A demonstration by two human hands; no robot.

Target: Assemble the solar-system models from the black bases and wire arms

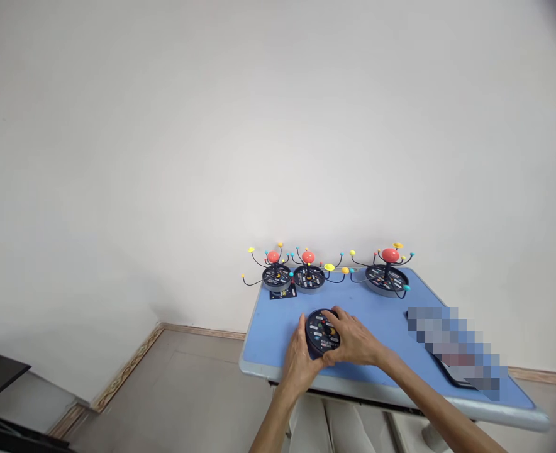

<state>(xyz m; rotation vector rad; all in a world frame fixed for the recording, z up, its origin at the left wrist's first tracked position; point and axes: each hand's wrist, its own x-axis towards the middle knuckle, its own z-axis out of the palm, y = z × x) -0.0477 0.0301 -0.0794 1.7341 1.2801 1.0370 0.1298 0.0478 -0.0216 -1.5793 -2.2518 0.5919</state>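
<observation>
On a blue table with a grey rim [271,340], three wire-armed planet models with orange-red centre balls [309,277] stand along the far edge. Nearer the front edge, the left hand [299,363] and right hand [353,338] clamp from both sides around a round black disc [322,331].

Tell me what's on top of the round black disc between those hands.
Small printed labels, coloured dots and a dark central hub with some yellow show on the black disc. The left hand and right hand cover its edges, hiding what lies there.
</observation>
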